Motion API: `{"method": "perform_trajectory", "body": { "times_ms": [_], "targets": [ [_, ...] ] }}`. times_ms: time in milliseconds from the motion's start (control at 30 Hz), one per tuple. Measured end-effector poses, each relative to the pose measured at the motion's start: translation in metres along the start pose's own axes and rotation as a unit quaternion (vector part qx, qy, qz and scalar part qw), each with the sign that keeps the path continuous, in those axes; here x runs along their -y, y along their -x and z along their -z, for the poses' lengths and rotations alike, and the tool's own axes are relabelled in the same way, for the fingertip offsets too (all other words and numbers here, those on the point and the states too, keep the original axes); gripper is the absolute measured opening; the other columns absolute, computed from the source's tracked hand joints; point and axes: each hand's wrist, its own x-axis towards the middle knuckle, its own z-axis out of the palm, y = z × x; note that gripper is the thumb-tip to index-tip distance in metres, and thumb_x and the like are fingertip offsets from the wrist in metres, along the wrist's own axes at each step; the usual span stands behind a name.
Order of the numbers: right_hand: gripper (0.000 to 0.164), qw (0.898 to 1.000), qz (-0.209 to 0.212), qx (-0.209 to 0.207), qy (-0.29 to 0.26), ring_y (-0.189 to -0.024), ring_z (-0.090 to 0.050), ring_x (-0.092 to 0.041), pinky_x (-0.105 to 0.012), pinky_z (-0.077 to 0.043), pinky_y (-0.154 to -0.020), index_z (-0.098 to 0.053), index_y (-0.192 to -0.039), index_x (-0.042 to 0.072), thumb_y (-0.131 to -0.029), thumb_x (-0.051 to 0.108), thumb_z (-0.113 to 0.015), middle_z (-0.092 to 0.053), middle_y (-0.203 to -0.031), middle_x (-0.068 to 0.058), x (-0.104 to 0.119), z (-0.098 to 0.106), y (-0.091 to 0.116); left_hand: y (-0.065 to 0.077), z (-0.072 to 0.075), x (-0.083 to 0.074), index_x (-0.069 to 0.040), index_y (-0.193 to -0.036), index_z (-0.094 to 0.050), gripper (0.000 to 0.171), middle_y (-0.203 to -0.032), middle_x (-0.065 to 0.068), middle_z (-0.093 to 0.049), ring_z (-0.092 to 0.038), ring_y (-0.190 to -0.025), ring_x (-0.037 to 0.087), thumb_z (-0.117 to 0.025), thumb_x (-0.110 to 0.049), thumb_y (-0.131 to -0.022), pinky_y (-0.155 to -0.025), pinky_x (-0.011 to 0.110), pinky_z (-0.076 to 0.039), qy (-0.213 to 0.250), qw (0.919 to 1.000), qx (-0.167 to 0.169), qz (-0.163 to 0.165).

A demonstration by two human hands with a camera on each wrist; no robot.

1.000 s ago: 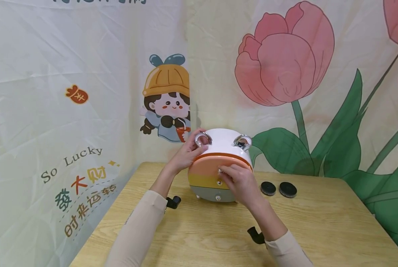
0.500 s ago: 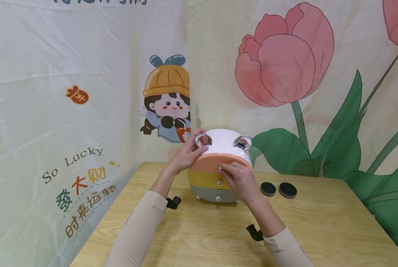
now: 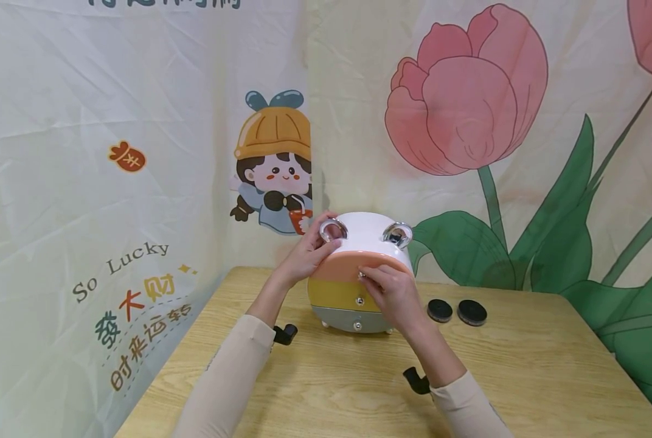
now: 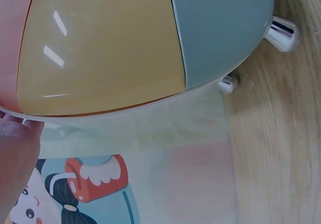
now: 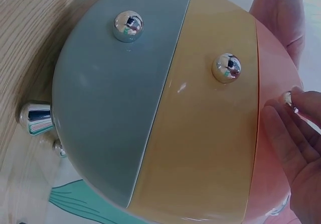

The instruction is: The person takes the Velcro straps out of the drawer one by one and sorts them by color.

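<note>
A small white drawer box [image 3: 365, 230] with two silver rings on top stands on the table. Its front has a pink-orange top drawer [image 3: 334, 266], a yellow drawer [image 3: 331, 294] and a grey-blue drawer [image 3: 334, 317], each with a round silver knob. My left hand [image 3: 303, 255] holds the box's upper left side, thumb in front by the ring and fingers partly hidden behind. With thumb and fingertips, my right hand [image 3: 396, 295] pinches the top drawer's knob [image 5: 288, 99]. All three drawer fronts look flush with the body.
Two round black-topped containers [image 3: 440, 310] sit on the wooden table [image 3: 326, 389] right of the box. Black wrist mounts [image 3: 416, 381] stick out from both forearms. Behind the table hangs a printed cloth [image 3: 353, 121] with tulips and a cartoon figure.
The top drawer has slid inward with my right hand on its knob; the dark orange gap above it has closed. My left hand has stayed on the box.
</note>
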Motion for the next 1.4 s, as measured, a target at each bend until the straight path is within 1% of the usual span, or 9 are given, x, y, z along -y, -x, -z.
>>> {"method": "perform_trajectory", "body": {
  "times_ms": [167,433,567,667,800,900,1000,1167,1400],
  "targets": [
    [0.029,1.0,0.007,-0.008,0.0,-0.094,-0.075,-0.019,-0.038,-0.06,-0.094,-0.081,-0.115,0.011,-0.086,0.011,-0.084,-0.081,-0.101,-0.004,0.001,-0.001,0.001,0.001,-0.002,0.001,-0.034,-0.155,-0.033,0.057,-0.133,0.007,-0.054,-0.057,-0.121,0.028,-0.061,-0.029,-0.106,-0.099,0.036,-0.053,-0.014,0.9997,-0.014,-0.013],
    [0.036,0.999,0.042,-0.009,0.022,-0.076,-0.075,-0.014,-0.028,-0.062,-0.074,-0.077,-0.121,0.009,-0.087,0.014,-0.085,-0.081,-0.098,-0.004,0.002,0.001,0.006,0.001,-0.003,0.005,-0.033,-0.153,-0.035,0.054,-0.136,0.006,-0.055,-0.058,-0.124,0.025,-0.062,-0.032,-0.106,-0.108,0.043,-0.05,-0.025,0.9989,-0.027,-0.029],
    [0.03,0.995,0.096,-0.012,0.009,-0.066,-0.07,-0.009,-0.023,-0.059,-0.064,-0.076,-0.111,0.008,-0.084,0.011,-0.087,-0.078,-0.087,0.0,0.001,0.001,0.011,0.0,-0.003,0.007,-0.032,-0.153,-0.036,0.053,-0.137,0.006,-0.055,-0.057,-0.126,0.025,-0.062,-0.03,-0.106,-0.111,0.046,-0.048,-0.025,0.9985,-0.035,-0.035],
    [0.02,0.992,0.119,0.034,0.008,-0.063,-0.067,-0.005,-0.02,-0.056,-0.062,-0.075,-0.099,0.012,-0.084,0.013,-0.087,-0.075,-0.078,0.005,0.001,-0.003,0.015,0.0,-0.004,0.008,-0.032,-0.152,-0.037,0.051,-0.136,0.008,-0.054,-0.057,-0.126,0.026,-0.061,-0.029,-0.107,-0.11,0.048,-0.047,-0.022,0.9983,-0.04,-0.037],
    [0.016,0.987,0.088,0.13,0.034,-0.059,-0.058,-0.003,-0.017,-0.049,-0.058,-0.074,-0.097,0.016,-0.087,0.018,-0.085,-0.07,-0.073,0.008,-0.002,-0.011,0.022,0.0,-0.005,0.008,-0.03,-0.153,-0.036,0.051,-0.137,0.01,-0.053,-0.057,-0.124,0.027,-0.058,-0.025,-0.108,-0.107,0.044,-0.049,-0.021,0.9983,-0.045,-0.028],
    [0.014,0.984,0.06,0.163,0.043,-0.058,-0.052,-0.004,-0.018,-0.046,-0.057,-0.074,-0.099,0.016,-0.089,0.018,-0.084,-0.066,-0.072,0.009,-0.004,-0.016,0.025,0.001,-0.006,0.008,-0.024,-0.155,-0.034,0.052,-0.139,0.014,-0.052,-0.056,-0.124,0.029,-0.057,-0.02,-0.108,-0.105,0.039,-0.049,-0.023,0.9985,-0.046,-0.02],
    [0.012,0.985,0.053,0.161,0.037,-0.059,-0.05,-0.004,-0.018,-0.045,-0.057,-0.074,-0.096,0.016,-0.089,0.015,-0.083,-0.064,-0.071,0.009,-0.006,-0.018,0.026,0.0,-0.007,0.009,-0.022,-0.155,-0.034,0.052,-0.139,0.016,-0.051,-0.056,-0.124,0.031,-0.056,-0.017,-0.108,-0.104,0.038,-0.05,-0.024,0.9984,-0.046,-0.023],
    [0.011,0.987,0.055,0.149,0.026,-0.062,-0.05,-0.005,-0.018,-0.046,-0.059,-0.073,-0.093,0.014,-0.089,0.008,-0.081,-0.062,-0.072,0.01,-0.01,-0.02,0.024,-0.002,-0.008,0.009,-0.027,-0.153,-0.036,0.051,-0.137,0.01,-0.054,-0.058,-0.123,0.027,-0.058,-0.022,-0.108,-0.105,0.038,-0.05,-0.029,0.9978,-0.047,-0.037],
    [0.01,0.988,0.063,0.142,0.025,-0.066,-0.054,-0.006,-0.02,-0.051,-0.063,-0.074,-0.093,0.014,-0.089,0.01,-0.082,-0.067,-0.076,0.009,-0.013,-0.023,0.025,-0.002,-0.008,0.006,-0.026,-0.154,-0.036,0.054,-0.137,0.009,-0.054,-0.059,-0.122,0.026,-0.061,-0.029,-0.106,-0.105,0.04,-0.051,-0.037,0.9972,-0.052,-0.04]
  ]
}}
